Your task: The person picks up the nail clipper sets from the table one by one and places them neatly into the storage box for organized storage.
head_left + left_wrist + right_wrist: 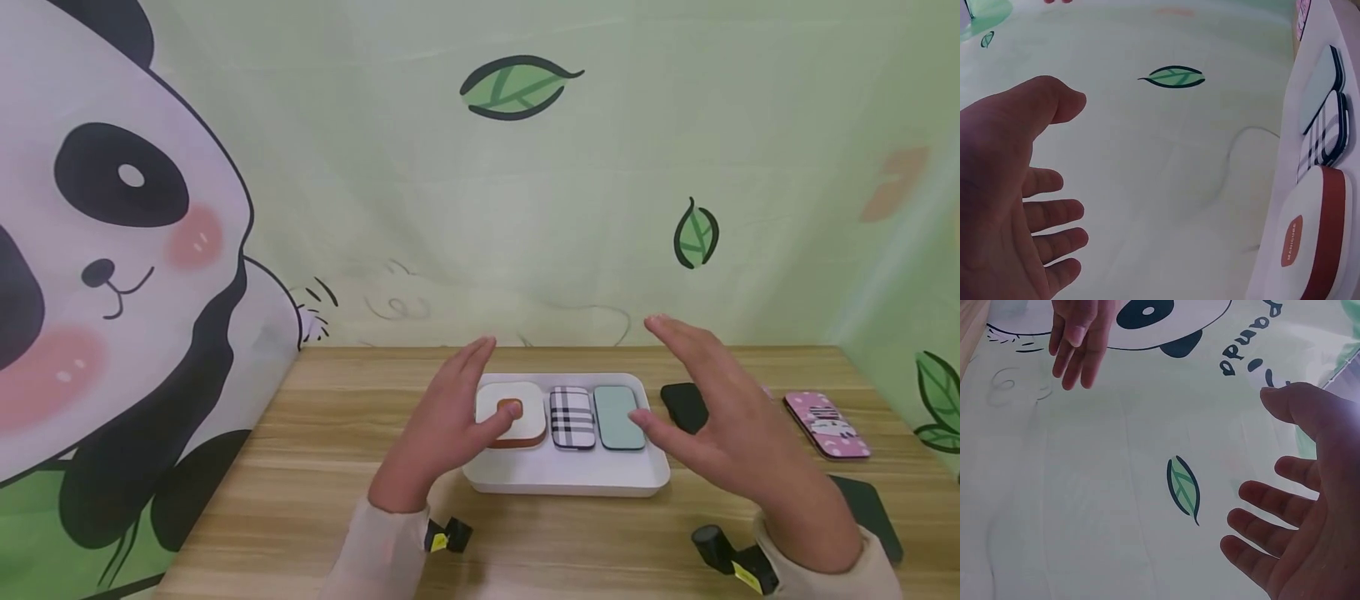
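Observation:
My left hand hovers at the left end of a white tray, fingers straight and holding nothing. Over the tray's right end my right hand is raised, thumb spread from the fingers, also holding nothing. Inside the tray lie three cases in a row: a white rounded case with a reddish-brown side, a black-and-white plaid case and a mint-green case. The left wrist view shows "MANICURE" on the white case. My left thumb partly covers that case in the head view.
Right of the tray lie a black case, partly behind my right hand, a pink patterned case and a dark green flat item, partly behind the right wrist. A panda-print cloth hangs behind the wooden table.

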### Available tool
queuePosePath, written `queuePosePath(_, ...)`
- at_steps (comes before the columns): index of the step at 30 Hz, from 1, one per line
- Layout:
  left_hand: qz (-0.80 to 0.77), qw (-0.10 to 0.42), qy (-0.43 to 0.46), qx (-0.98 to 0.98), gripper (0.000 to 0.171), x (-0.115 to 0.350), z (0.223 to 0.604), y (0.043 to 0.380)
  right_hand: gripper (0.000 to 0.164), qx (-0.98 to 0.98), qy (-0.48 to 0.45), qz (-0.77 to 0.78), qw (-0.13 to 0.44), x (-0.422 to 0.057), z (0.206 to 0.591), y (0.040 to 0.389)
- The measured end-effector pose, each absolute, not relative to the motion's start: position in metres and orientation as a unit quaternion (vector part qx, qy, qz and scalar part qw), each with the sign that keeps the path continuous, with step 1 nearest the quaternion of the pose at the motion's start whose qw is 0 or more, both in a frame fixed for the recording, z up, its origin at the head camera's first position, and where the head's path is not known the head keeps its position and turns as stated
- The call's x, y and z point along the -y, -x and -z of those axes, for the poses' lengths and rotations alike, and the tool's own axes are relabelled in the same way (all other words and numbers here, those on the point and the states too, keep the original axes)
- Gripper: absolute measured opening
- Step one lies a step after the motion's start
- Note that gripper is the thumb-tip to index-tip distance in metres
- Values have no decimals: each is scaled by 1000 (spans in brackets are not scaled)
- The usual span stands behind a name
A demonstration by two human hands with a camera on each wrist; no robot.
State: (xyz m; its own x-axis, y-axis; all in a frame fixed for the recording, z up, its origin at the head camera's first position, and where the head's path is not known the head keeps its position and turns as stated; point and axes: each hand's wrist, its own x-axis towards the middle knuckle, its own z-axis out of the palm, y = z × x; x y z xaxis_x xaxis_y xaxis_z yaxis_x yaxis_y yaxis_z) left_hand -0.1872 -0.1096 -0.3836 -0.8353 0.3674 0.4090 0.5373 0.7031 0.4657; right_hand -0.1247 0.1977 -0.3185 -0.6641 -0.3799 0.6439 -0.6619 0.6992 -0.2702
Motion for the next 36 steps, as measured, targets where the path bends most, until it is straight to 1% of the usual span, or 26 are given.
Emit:
queuePosePath(4, 282, 133, 237, 920, 84, 109, 388, 191, 97, 875, -301, -248, 289, -200, 319, 126)
queuePosePath(11, 283, 110, 208, 930, 80, 111, 398, 200, 99, 881, -292, -249, 275, -199, 318, 126)
queuePosePath(20, 280, 79, 172, 941, 80, 118, 419, 214, 100, 884, -288, -267, 254, -198, 319, 128)
queuePosePath(24, 272, 59, 152, 948, 81, 121, 429, 220, 100, 882, -293, -266, 257, -197, 319, 129)
queuePosePath(29, 259, 33, 149, 954, 83, 125, 439, 224, 100, 881, -295, -265, 257, -197, 320, 129)
queuePosePath(36, 257, -18, 126, 958, 82, 129, 460, 233, 99, 883, -295, -267, 251, -196, 321, 129)
